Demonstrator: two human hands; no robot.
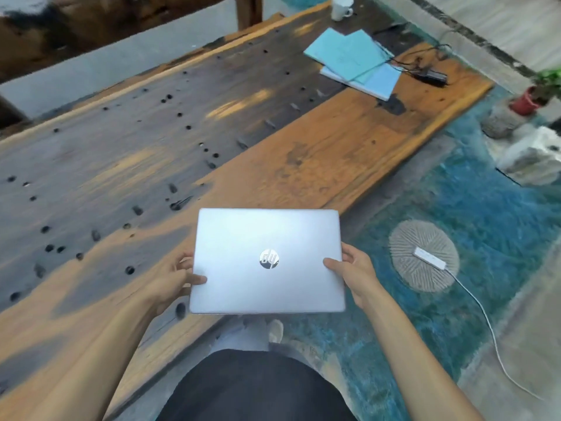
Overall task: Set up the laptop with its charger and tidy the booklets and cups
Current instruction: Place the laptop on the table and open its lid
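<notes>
A: How far along does the job look?

B: Barely begun. The person's left hand [177, 279] and right hand [353, 273] carry the shut laptop [267, 261] over the near edge of the tabletop [349, 141], fingers pinching its two sides. The charger [432, 75], blue booklets [355, 60] and a white cup [341, 7] sit untidied at the far end.

A: And the laptop itself?

B: Silver, lid closed, round logo on top, held roughly level, nothing plugged in.

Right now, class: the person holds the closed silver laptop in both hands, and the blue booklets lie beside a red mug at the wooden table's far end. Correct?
Not quite. The head view shows a white mug, not red. The closed silver laptop, both hands and the blue booklets are as stated.
</notes>
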